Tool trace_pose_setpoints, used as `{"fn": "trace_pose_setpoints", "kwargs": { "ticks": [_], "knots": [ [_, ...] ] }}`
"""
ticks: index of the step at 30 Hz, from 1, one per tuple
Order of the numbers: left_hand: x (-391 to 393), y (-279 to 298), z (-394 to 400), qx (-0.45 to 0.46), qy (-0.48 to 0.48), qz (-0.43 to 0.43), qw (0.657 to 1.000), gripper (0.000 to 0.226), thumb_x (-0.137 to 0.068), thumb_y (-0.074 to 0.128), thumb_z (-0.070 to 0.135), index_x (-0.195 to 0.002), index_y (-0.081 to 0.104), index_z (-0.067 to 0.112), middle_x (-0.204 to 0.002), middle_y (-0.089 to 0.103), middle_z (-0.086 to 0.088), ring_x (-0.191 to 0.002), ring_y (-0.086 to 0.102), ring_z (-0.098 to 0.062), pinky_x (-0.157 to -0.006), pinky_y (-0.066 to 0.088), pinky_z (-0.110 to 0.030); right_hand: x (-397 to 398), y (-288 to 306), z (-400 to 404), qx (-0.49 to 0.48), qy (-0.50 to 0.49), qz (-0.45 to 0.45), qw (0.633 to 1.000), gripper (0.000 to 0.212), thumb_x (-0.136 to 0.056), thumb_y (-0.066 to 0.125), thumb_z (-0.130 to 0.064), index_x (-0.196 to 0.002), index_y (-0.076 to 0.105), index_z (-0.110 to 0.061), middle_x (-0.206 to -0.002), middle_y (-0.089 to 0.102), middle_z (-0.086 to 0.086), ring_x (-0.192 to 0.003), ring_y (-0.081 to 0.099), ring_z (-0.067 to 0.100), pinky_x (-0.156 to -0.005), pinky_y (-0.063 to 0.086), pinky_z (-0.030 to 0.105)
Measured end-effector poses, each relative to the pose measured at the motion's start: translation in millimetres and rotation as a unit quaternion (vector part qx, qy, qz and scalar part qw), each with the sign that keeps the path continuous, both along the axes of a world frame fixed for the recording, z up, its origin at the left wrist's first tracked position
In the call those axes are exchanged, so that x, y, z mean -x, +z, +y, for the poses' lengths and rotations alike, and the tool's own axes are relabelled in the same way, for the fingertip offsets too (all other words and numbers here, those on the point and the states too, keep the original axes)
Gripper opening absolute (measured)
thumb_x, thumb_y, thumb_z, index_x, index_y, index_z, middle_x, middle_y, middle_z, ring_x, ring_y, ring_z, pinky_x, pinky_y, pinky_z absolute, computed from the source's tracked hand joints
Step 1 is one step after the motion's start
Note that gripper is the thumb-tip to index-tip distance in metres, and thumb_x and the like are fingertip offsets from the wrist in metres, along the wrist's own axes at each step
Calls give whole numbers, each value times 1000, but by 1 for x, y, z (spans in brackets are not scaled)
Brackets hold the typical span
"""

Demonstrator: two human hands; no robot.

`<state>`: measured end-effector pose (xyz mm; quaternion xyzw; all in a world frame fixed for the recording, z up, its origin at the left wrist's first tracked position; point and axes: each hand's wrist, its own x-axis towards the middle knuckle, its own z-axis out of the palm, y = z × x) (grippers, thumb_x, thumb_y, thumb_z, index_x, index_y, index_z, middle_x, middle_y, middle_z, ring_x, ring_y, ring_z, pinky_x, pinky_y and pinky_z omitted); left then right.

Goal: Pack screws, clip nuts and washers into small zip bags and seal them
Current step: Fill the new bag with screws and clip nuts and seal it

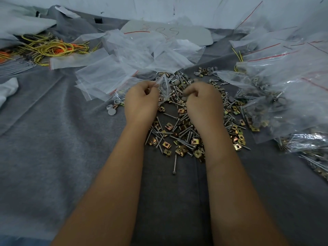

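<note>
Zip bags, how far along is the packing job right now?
Done: filled bags with screws and grey washers lie heaped on the right. In hand: the left hand pinches a small zip bag with some parts already inside, while the right hand picks from the loose pile of screws and clip nuts. Left: that large pile and the stack of empty bags.

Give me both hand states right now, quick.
Left hand: pinching a small zip bag.
Right hand: fingers curled over the hardware pile; contents cannot be told.
</note>
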<state>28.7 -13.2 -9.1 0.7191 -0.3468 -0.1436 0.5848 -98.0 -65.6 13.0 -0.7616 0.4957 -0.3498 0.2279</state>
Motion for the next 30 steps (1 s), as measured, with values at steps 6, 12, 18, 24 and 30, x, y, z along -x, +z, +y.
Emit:
{"fn": "trace_pose_setpoints", "kwargs": {
  "ticks": [6,12,18,24,30],
  "knots": [
    [0,0,-1,3,5,0,1000,24,-92,52,20,-84,65,38,-43,50,18,-37,37,-1,-50,31,-25,4,1,-3,-82,71,63,992,45,-82,42,2,-99,76,-23,-106,72,-1,-84,62,14,-71,52,29],
    [-1,0,-1,2,2,5,1000,25,-92,52,22,-79,64,40,-44,50,18,-37,36,-1,-52,31,-26,7,-1,-3,-73,81,57,992,44,-88,45,2,-112,70,-25,-108,70,-4,-87,62,12,-73,50,28],
    [-1,0,0,2,1,7,1000,25,-90,51,23,-79,64,41,-45,51,18,-38,36,-1,-52,32,-26,9,-1,-3,5,35,179,983,15,-88,54,-32,-84,69,-30,-80,66,-10,-76,55,16,-104,32,44],
    [-1,0,-1,4,2,5,1000,26,-90,52,22,-77,64,42,-45,51,17,-38,36,-2,-52,32,-27,4,2,1,3,99,248,964,19,-85,64,-39,-103,69,-42,-100,65,-7,-109,54,22,-98,32,42],
    [-1,0,-2,-4,2,2,1000,26,-90,52,21,-78,63,42,-46,54,19,-38,38,-2,-52,33,-26,7,2,-3,19,69,261,963,23,-88,63,-36,-106,69,-49,-117,64,-1,-119,49,28,-104,33,48]
  ]
}}
